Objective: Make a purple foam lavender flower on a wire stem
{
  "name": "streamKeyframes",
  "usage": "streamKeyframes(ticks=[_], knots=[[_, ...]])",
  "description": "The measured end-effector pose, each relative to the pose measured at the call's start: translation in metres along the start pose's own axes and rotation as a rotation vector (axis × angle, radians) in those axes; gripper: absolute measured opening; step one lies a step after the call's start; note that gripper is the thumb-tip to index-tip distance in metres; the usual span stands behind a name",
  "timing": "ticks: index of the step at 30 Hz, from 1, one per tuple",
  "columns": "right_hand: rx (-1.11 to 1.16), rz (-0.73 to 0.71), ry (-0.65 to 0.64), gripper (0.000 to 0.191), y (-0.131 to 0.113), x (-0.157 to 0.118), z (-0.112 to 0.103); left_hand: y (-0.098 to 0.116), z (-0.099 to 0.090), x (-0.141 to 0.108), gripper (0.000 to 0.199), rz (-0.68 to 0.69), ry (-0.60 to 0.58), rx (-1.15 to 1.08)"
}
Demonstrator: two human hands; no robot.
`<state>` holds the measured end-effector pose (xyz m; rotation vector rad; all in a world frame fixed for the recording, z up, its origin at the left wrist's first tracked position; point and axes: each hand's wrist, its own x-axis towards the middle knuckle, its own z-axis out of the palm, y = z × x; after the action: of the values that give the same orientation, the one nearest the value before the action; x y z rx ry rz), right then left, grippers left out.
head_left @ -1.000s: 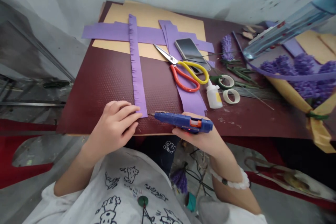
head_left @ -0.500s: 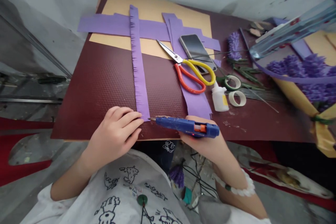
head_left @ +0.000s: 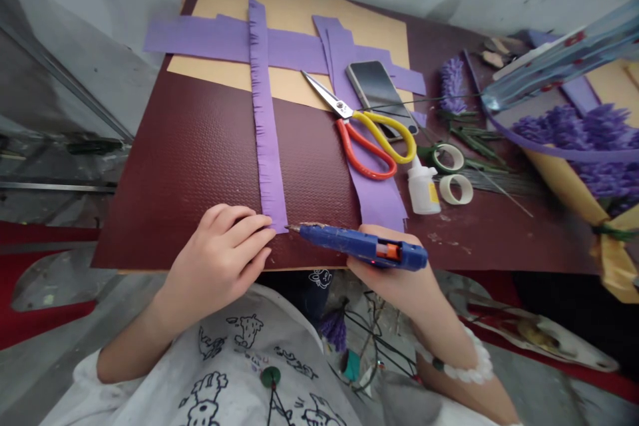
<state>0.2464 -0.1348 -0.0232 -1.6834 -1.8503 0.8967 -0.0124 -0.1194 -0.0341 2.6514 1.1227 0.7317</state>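
Note:
A purple paper strip, fringed with small cuts down its left edge, lies lengthwise toward me. My left hand rests palm down at its near end, fingers stretched out and fingertips on the strip's corner. Wrapped round the handle of a blue hot glue gun is my right hand; the gun's body hides part of the fingers. The metal nozzle points left and sits at the strip's near right corner; whether it touches the paper I cannot tell.
Scissors with red and yellow handles lie right of the strip, partly over a phone and purple paper. Further right are a white glue bottle, tape rolls, green stems and a wrapped purple bouquet.
The glue gun and my right hand have shifted slightly right and down in view, the nozzle staying near the strip's corner. My left hand keeps its place on the strip. The whole view has tilted a little.

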Motion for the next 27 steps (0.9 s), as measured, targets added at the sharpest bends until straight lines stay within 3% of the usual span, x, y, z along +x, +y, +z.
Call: streamKeyframes(ticks=[8, 11, 13, 20, 23, 27], knots=[[0.043, 0.025, -0.01, 0.017, 0.005, 0.0, -0.001, 0.0, 0.0, 0.0, 0.023, 0.001, 0.007, -0.001], [0.102, -0.038, -0.014, 0.009, 0.008, 0.001, -0.002, 0.0, 0.0, 0.0, 0.024, 0.005, 0.009, 0.004], [0.141, -0.078, -0.023, 0.016, 0.01, 0.001, -0.003, 0.0, 0.0, 0.0, 0.024, 0.004, 0.009, 0.006], [0.155, -0.036, -0.145, 0.018, 0.011, 0.002, -0.009, 0.0, 0.001, 0.0, 0.024, -0.006, 0.006, 0.009], [0.09, -0.022, -0.113, 0.024, 0.008, 0.002, -0.007, 0.0, 0.001, 0.0, 0.023, -0.01, 0.004, 0.007], [0.091, 0.033, -0.066, 0.018, 0.004, 0.002, -0.003, 0.0, 0.001, 0.0, 0.024, -0.01, -0.005, 0.003]])
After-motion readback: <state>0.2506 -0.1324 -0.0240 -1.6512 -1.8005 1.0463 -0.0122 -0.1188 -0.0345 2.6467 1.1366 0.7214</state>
